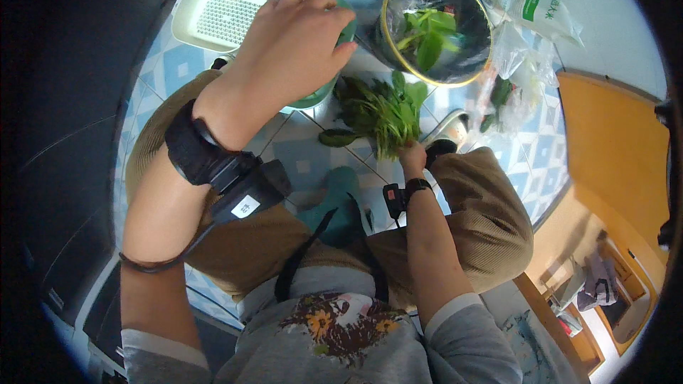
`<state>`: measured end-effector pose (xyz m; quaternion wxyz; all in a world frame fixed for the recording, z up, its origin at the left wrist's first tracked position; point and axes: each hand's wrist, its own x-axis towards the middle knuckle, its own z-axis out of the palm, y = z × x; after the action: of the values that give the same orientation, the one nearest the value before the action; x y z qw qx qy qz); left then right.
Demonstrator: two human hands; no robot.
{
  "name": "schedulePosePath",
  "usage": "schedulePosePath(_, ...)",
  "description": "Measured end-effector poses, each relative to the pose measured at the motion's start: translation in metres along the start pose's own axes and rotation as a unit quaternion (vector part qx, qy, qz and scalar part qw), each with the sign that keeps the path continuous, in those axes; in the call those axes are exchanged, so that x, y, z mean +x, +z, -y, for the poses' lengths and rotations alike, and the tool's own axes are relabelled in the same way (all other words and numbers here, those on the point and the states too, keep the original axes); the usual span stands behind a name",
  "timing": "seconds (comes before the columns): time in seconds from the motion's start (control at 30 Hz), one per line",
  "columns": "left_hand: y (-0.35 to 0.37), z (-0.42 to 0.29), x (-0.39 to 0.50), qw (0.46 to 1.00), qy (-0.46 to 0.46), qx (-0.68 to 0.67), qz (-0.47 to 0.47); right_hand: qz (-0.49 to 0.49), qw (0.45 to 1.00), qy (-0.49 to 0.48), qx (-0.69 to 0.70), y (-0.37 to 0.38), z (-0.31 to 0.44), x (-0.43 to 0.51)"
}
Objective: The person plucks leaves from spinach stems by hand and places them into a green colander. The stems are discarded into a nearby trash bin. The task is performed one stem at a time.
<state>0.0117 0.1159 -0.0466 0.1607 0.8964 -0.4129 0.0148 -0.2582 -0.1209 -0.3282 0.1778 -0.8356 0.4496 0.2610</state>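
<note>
My left hand (pixel 299 42) is above a green basin (pixel 316 97), its back turned up and its thumb spread from the fingers. The hand hides most of the basin, and nothing shows in its grasp. A bunch of leafy greens (pixel 392 117) lies on the tiled floor between my feet. At its stem end, my right hand (pixel 412 157) is closed around some stems; the fingertips are partly hidden. One loose leaf (pixel 338 137) rests at the left side of the bunch. A pale green plastic drain basket (pixel 221 13) stands left of the basin.
A lined trash bin (pixel 385 21) with a yellow rim holds discarded leaves (pixel 429 34). Beside it are a printed plastic bag (pixel 525 0) and clear bags (pixel 515 85) with greens inside. Orange wooden furniture (pixel 613 133) stands at right, a dark cabinet front (pixel 69 90) at left.
</note>
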Motion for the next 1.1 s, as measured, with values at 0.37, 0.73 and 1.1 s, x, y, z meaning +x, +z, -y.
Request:
schedulePosePath(0.37,-0.006,0.0,0.005,1.0,-0.001,-0.027,0.014,-0.081,0.976,-0.201,0.035,-0.109,0.036,-0.002)
schedulePosePath(0.73,-0.013,-0.01,0.017,0.975,-0.02,-0.208,-0.074,-0.115,0.881,-0.342,0.305,-0.316,0.125,-0.123)
schedulePosePath(1.1,-0.019,-0.03,0.028,0.871,-0.023,-0.491,0.008,-0.022,0.834,-0.323,0.447,-0.339,0.142,-0.134)
